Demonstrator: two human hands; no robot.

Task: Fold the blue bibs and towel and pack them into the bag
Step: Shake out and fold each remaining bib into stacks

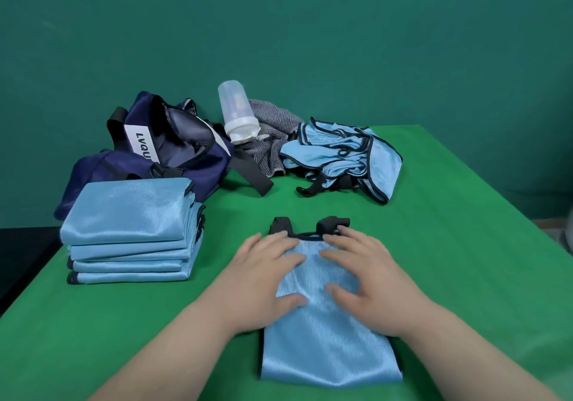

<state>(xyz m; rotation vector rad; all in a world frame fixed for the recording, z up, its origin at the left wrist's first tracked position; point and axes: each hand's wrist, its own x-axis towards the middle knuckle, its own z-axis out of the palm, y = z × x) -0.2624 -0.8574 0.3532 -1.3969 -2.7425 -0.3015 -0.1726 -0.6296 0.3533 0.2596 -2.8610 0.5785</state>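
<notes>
The bib (328, 351) lies low in the centre of the frame on the green table (465, 245). Its long axis runs away from me, and its black straps point to the far end. It is a narrow folded strip of shiny light blue ribbed fabric. My left hand (263, 279) and right hand (369, 276) press flat on its far half, side by side, fingers spread. The folded stack (130, 224) sits at left, in front of the navy bag (173, 149).

The bib (328, 354) at lower centre is light-blue, fine-ribbed cloth with a satin sheen. The stack of folded bibs (130, 214) at left is the same cloth and glossier on top. The bag (198, 158) is navy woven fabric. The towel (266, 149) is grey striped cloth, matt. The bottle (235, 109) is translucent frosted plastic. The table cover (434, 245) is green matt cloth.
</notes>
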